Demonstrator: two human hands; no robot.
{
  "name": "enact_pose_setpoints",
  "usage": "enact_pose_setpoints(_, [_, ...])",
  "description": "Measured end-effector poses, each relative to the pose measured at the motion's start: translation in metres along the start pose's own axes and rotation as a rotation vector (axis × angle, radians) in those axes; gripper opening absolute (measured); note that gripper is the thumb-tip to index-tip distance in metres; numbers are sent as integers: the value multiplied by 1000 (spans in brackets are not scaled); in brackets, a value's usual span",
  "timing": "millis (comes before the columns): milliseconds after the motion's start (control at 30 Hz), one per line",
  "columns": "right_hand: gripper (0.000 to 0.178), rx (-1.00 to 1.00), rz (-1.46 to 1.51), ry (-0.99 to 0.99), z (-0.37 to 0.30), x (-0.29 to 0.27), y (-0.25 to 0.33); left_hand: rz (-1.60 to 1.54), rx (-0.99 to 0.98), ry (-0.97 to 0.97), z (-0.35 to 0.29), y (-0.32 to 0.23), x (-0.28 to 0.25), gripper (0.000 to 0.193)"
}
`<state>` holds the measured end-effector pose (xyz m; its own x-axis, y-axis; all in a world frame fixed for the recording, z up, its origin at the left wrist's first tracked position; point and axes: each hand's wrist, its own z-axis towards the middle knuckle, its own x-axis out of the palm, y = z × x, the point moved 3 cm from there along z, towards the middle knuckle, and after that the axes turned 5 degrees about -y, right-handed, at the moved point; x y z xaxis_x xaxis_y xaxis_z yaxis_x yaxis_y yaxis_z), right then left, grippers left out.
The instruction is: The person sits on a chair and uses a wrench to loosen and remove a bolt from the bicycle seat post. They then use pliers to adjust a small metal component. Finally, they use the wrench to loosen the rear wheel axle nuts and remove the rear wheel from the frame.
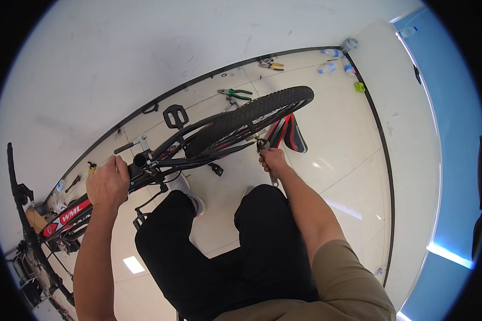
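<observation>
A black and red bicycle frame [71, 214] lies across the view in front of me, its handlebar [35, 241] at the left. My left hand [108, 182] is closed round the frame's top tube, just left of the open seat tube [140, 160]. My right hand [273, 162] grips a metal wrench [273, 178]; its head is up against the hub area of the rear wheel [257, 109]. Fingers partly hide the wrench and the axle nut. Beyond the wheel, a red and black saddle [293, 137] rests on the floor, apart from the frame.
Green-handled pliers [236, 94] and yellow-handled pliers [271, 65] lie along the far wall. Several plastic bottles [327, 68] are in the far right corner beside a green item [359, 86]. A pedal [175, 116] sticks up beyond the frame. My knees are close below it.
</observation>
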<state>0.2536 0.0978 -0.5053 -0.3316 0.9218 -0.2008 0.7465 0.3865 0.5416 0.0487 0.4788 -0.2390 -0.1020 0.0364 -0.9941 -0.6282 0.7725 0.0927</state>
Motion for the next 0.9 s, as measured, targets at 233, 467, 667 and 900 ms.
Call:
enact_pose_setpoints(233, [16, 109, 91, 22, -2, 2, -2, 3, -3, -3, -1, 2, 1, 38])
enact_pose_setpoints(467, [22, 193, 194, 95, 4, -1, -8, 29, -3, 15, -1, 3, 4, 39])
enact_pose_setpoints(667, [22, 193, 310, 211, 5, -4, -17, 36, -2, -22, -2, 3, 4, 38])
enact_pose_setpoints(900, [26, 183, 366, 269, 16, -3, -27, 48, 10, -26, 0, 4, 9, 37])
